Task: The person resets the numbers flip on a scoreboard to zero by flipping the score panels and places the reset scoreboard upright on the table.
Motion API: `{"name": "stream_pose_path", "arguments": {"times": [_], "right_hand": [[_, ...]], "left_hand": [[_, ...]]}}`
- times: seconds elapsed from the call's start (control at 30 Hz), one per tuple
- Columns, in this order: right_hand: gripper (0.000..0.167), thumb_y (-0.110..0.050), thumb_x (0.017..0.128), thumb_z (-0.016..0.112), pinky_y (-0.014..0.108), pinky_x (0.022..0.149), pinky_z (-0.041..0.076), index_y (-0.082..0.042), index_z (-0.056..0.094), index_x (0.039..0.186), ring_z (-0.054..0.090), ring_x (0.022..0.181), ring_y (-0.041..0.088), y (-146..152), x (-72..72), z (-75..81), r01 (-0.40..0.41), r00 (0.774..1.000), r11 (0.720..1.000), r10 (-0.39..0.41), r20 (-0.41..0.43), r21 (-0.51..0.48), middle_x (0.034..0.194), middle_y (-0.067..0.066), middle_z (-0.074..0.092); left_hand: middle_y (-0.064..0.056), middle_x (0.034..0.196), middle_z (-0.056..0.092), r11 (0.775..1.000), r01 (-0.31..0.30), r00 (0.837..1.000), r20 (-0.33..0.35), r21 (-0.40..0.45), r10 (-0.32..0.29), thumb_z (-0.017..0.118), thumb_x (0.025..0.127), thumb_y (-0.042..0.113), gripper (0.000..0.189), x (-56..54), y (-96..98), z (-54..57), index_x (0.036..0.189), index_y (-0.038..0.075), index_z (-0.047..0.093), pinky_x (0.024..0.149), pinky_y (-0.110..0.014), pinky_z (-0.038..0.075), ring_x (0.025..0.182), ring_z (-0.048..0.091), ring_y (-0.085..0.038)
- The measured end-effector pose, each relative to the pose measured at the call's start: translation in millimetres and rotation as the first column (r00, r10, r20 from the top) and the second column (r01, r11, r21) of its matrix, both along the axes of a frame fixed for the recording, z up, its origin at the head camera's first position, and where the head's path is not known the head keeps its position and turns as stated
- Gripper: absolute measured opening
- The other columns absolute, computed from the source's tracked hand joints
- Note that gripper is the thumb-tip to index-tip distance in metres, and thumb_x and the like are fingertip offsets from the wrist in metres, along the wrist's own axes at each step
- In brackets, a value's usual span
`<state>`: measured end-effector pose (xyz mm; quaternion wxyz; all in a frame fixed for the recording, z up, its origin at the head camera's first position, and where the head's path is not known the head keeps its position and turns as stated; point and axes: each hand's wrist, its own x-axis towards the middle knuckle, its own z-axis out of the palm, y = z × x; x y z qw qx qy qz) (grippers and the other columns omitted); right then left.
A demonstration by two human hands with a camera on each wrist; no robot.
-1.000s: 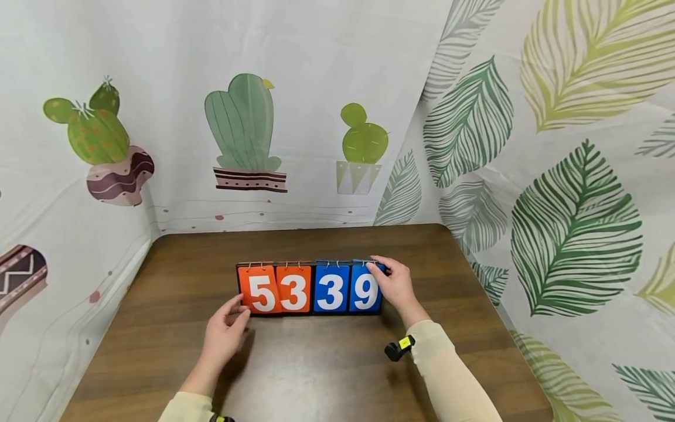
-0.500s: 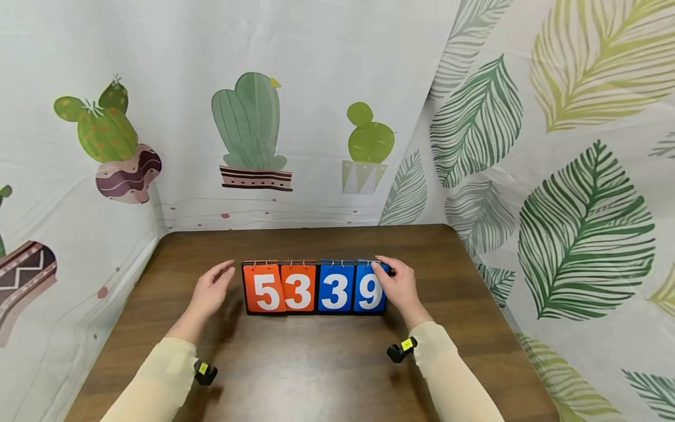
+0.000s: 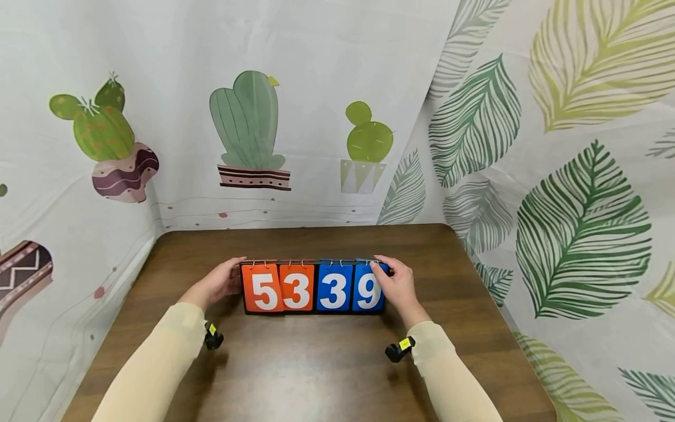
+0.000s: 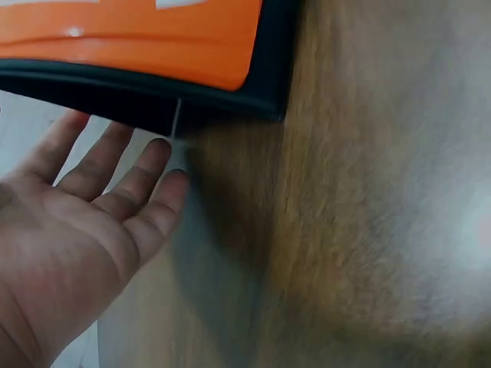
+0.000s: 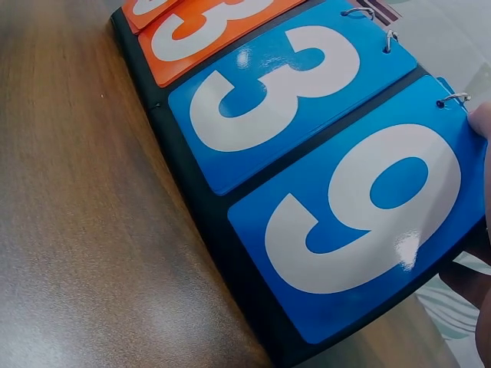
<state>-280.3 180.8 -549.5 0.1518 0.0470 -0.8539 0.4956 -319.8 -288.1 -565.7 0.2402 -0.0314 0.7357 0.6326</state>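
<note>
A tabletop flip scoreboard [image 3: 316, 288] stands on the table, with two orange cards on the left reading 5 and 3 and two blue ones on the right reading 3 and 9. My right hand [image 3: 396, 286] pinches its upper right corner, thumb over the front of the 9 card [image 5: 399, 192] and fingers behind. At the left end, my left hand [image 3: 219, 282] reaches round the edge, its fingertips partly hidden. The left wrist view has that hand's fingers [image 4: 142, 180] spread and slightly bent behind the black base [image 4: 253, 103].
The brown wooden table [image 3: 311, 363] has rounded back corners. Behind it hangs a white cloth [image 3: 311, 47] printed with cacti, and a leaf-patterned cloth [image 3: 569, 234] covers the right side. Small black wrist cameras sit at both cuffs.
My left hand left the scoreboard's lower left front, swung out to its left, then came in at the upper left edge and behind it. My right hand has stayed on the right corner.
</note>
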Motion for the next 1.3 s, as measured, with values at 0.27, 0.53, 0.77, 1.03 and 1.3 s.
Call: {"name": "stream_pose_path", "arguments": {"times": [0.27, 0.53, 0.77, 1.03, 1.3], "right_hand": [[0.031, -0.035, 0.097, 0.072, 0.052, 0.096, 0.058, -0.019, 0.076, 0.123, 0.07, 0.114, 0.032, 0, 0.7, 0.7, -0.01, 1.0, 1.0, 0.01, -0.012, -0.011, 0.126, 0.009, 0.074], [0.03, -0.036, 0.098, 0.071, 0.052, 0.096, 0.058, -0.02, 0.076, 0.123, 0.07, 0.115, 0.031, -1, -0.6, -0.4, 0.002, 1.0, 0.999, -0.001, 0.016, -0.032, 0.127, 0.008, 0.073], [0.034, -0.037, 0.097, 0.071, 0.052, 0.097, 0.058, -0.017, 0.075, 0.123, 0.069, 0.116, 0.032, -1, -0.5, -1.2, 0.005, 1.0, 1.0, -0.005, 0.024, -0.026, 0.127, 0.008, 0.073], [0.032, -0.036, 0.097, 0.071, 0.052, 0.096, 0.058, -0.017, 0.076, 0.123, 0.07, 0.114, 0.032, -1, 0.0, -1.9, 0.003, 1.0, 1.0, -0.003, -0.004, -0.016, 0.126, 0.009, 0.074], [0.032, -0.038, 0.097, 0.071, 0.052, 0.097, 0.057, -0.02, 0.076, 0.122, 0.07, 0.115, 0.031, 1, -0.6, -2.7, 0.005, 1.0, 0.999, -0.004, 0.015, -0.032, 0.126, 0.007, 0.074]], "left_hand": [[-0.02, 0.15, 0.055, 0.978, 0.063, 0.997, 0.045, -0.196, -0.056, 0.032, 0.107, 0.059, 0.071, -16.3, 4.9, -0.3, 0.153, 0.006, 0.043, 0.107, -0.06, 0.046, 0.136, 0.051, -0.037], [-0.02, 0.143, 0.059, 0.938, 0.128, 0.992, 0.058, -0.323, -0.115, 0.038, 0.105, 0.059, 0.064, -25.5, 9.2, 5.9, 0.146, 0.012, 0.051, 0.092, -0.048, 0.052, 0.126, 0.056, -0.033], [-0.016, 0.132, 0.065, 0.919, 0.135, 0.991, 0.048, -0.371, -0.126, 0.038, 0.105, 0.057, 0.059, -26.8, 10.9, 6.0, 0.14, 0.013, 0.056, 0.088, -0.047, 0.053, 0.114, 0.061, -0.029], [-0.022, 0.139, 0.059, 0.91, 0.136, 0.99, 0.075, -0.392, -0.116, 0.037, 0.105, 0.059, 0.066, -27.3, 8.3, 7.9, 0.141, 0.007, 0.055, 0.092, -0.05, 0.053, 0.119, 0.058, -0.034], [-0.016, 0.114, 0.065, 0.921, 0.065, 0.998, 0.0, -0.385, -0.07, 0.045, 0.106, 0.035, 0.05, -26.7, 11.1, 9.1, 0.139, -0.002, 0.051, 0.082, -0.045, 0.053, 0.102, 0.06, -0.027]]}}
